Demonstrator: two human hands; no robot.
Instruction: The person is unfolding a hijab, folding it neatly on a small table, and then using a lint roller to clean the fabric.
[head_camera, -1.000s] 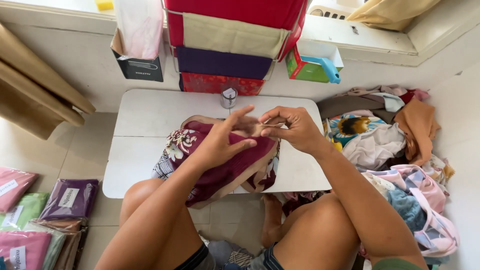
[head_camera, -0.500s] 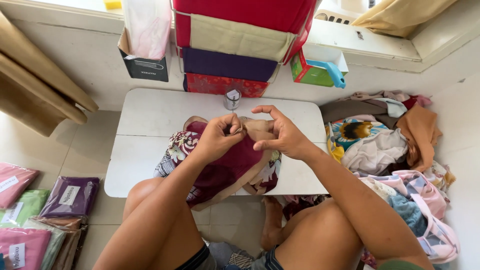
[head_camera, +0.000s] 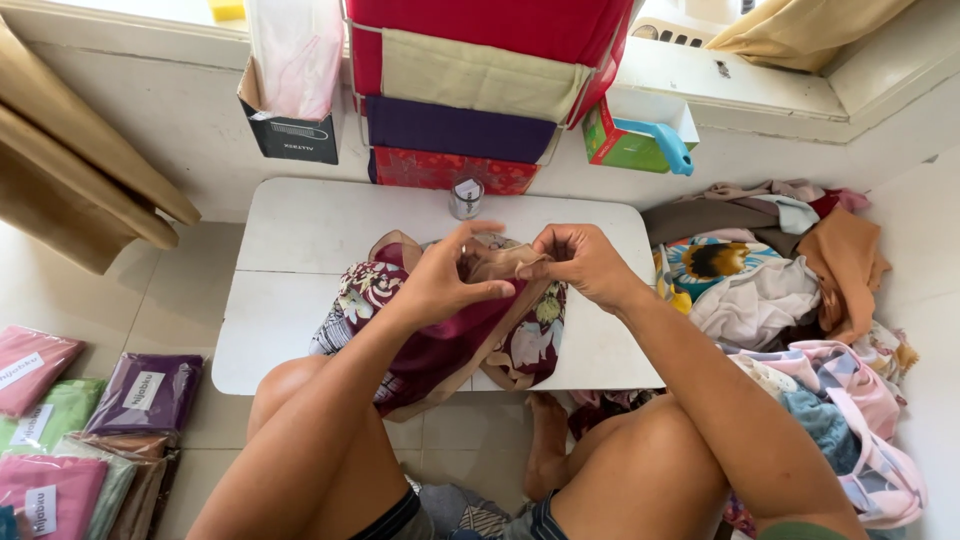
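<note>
Since the earlier frame my hands have drawn slightly apart. My left hand (head_camera: 445, 280) and right hand (head_camera: 580, 262) each pinch the tan edge of the maroon floral scarf (head_camera: 440, 340), which lies on the white tabletop (head_camera: 300, 260).

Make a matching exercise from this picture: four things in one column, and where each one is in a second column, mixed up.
Things:
1. small tin
2. floral scarf
3. packed cloths
4. loose clothes pile

Places:
A. on the floor, left of the table
B. heaped right of the table
C. pinched by the left hand and the right hand
D. at the table's far edge

Pairs: 1-D, 2-C, 3-A, 4-B
</note>
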